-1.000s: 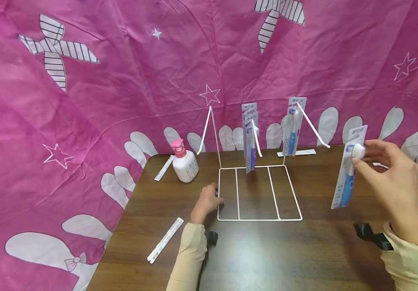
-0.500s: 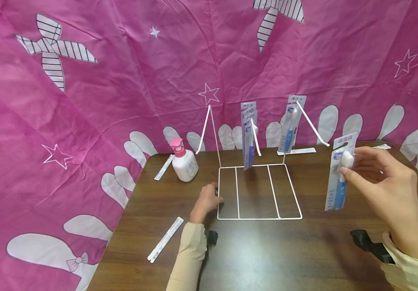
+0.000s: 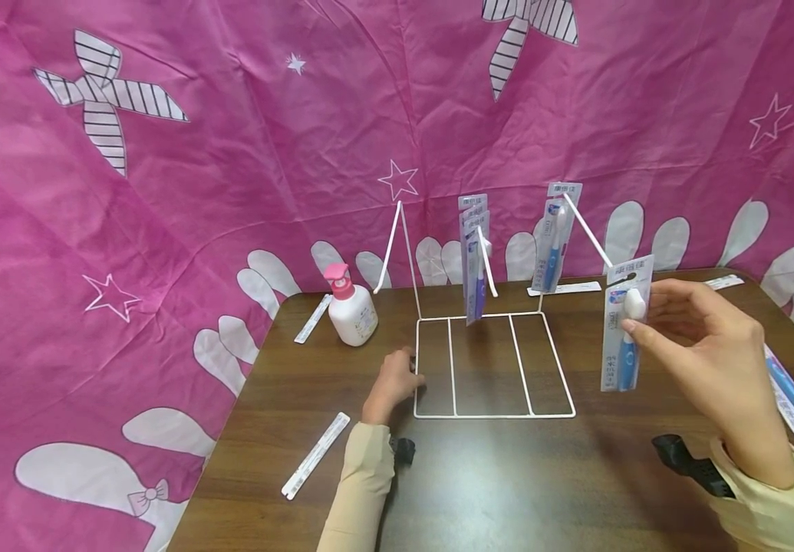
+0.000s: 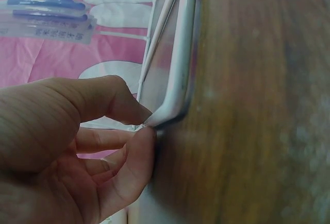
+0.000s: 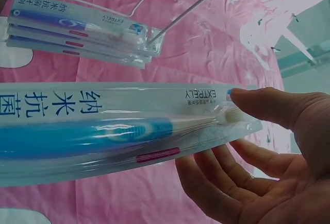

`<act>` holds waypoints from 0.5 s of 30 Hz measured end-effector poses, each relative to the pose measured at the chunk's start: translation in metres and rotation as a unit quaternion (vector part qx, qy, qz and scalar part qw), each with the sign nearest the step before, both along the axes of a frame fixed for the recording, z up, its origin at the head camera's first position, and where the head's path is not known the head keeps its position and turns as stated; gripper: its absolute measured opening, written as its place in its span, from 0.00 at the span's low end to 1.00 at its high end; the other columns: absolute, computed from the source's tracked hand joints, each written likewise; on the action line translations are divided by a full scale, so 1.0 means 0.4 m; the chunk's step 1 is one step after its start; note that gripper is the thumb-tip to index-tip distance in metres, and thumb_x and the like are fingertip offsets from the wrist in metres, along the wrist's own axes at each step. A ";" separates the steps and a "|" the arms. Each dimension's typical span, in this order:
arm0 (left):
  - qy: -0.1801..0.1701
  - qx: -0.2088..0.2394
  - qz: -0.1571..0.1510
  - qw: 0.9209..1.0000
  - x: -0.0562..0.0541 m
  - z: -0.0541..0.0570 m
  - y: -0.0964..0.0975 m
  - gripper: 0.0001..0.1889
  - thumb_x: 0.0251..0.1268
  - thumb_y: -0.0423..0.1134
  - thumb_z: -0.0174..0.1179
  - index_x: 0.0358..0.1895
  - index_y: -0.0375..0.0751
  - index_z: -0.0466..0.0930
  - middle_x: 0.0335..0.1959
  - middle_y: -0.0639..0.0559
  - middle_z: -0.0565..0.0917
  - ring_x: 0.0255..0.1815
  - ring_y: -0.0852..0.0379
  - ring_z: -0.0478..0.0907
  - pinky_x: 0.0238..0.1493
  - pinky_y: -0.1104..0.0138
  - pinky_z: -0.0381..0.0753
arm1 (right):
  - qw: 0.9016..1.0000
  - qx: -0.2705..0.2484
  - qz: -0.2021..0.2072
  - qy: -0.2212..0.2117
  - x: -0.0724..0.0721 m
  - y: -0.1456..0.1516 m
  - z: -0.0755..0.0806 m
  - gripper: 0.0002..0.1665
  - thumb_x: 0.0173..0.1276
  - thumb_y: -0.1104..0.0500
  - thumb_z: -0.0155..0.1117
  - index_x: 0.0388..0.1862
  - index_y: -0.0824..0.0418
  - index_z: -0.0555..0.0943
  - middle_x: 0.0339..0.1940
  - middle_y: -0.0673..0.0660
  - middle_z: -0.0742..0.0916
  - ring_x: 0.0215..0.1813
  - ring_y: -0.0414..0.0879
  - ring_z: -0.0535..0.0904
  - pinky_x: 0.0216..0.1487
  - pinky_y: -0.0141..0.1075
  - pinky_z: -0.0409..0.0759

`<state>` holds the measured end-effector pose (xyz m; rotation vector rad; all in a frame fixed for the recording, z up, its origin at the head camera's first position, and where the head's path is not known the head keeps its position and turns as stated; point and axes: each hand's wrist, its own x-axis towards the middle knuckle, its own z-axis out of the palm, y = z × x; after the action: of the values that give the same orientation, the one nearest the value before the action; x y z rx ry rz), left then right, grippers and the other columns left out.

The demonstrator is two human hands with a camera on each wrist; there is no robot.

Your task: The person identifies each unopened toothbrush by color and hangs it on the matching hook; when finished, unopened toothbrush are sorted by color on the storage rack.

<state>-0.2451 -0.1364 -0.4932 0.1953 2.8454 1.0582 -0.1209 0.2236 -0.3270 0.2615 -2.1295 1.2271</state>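
Observation:
My right hand (image 3: pixel 714 345) pinches a packaged blue toothbrush (image 3: pixel 621 330) near its top, upright above the table and just below the tip of the rack's right hook. In the right wrist view the thumb lies on one edge of the pack (image 5: pixel 103 136), fingers along the other. My left hand (image 3: pixel 391 383) pinches the left side of the white wire rack (image 3: pixel 493 416) between thumb and forefinger, as the left wrist view shows (image 4: pixel 178 74). Purple packaged toothbrushes (image 3: pixel 474 268) hang on the middle hook, and blue packaged toothbrushes (image 3: pixel 554 238) on the right hook. The left hook (image 3: pixel 387 249) holds nothing.
A white pump bottle (image 3: pixel 353 314) with a pink top stands left of the rack. Flat white packs lie on the wooden table, one at front left (image 3: pixel 315 456). Another packaged toothbrush (image 3: pixel 793 391) lies at the right. A pink curtain (image 3: pixel 265 153) hangs behind.
My right hand has moved left with the packaged toothbrush, closer to the rack's right hook, and turned the pack more face-on. My left hand keeps its hold on the rack.

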 end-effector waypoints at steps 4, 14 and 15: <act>-0.005 0.003 0.000 1.000 0.001 -0.003 -0.001 0.21 0.53 0.26 0.70 0.51 0.27 0.76 0.27 0.46 0.79 0.18 0.56 0.78 0.22 0.66 0.80 | 1.000 0.000 -0.003 0.002 -0.011 -0.004 -0.005 0.30 0.47 0.80 0.76 0.52 0.71 0.81 0.36 0.38 0.84 0.37 0.30 0.81 0.41 0.17 0.76; -0.001 0.002 0.001 1.000 0.004 0.003 -0.001 0.21 0.52 0.25 0.70 0.50 0.27 0.76 0.28 0.46 0.78 0.17 0.55 0.78 0.21 0.65 0.80 | 1.000 0.012 0.003 0.011 -0.046 -0.005 -0.012 0.31 0.44 0.81 0.77 0.51 0.70 0.81 0.36 0.32 0.84 0.36 0.26 0.81 0.40 0.16 0.75; -0.002 0.003 0.001 1.000 0.003 0.003 -0.001 0.21 0.52 0.25 0.70 0.50 0.27 0.76 0.28 0.46 0.78 0.17 0.55 0.78 0.21 0.66 0.80 | 1.000 0.013 0.005 0.011 -0.050 -0.004 -0.013 0.32 0.44 0.81 0.77 0.51 0.70 0.81 0.36 0.32 0.84 0.37 0.26 0.81 0.41 0.16 0.75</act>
<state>-0.2437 -0.1367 -0.4920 0.1900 2.8408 1.0655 -0.1410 0.2220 -0.3322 0.2959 -2.1295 1.1971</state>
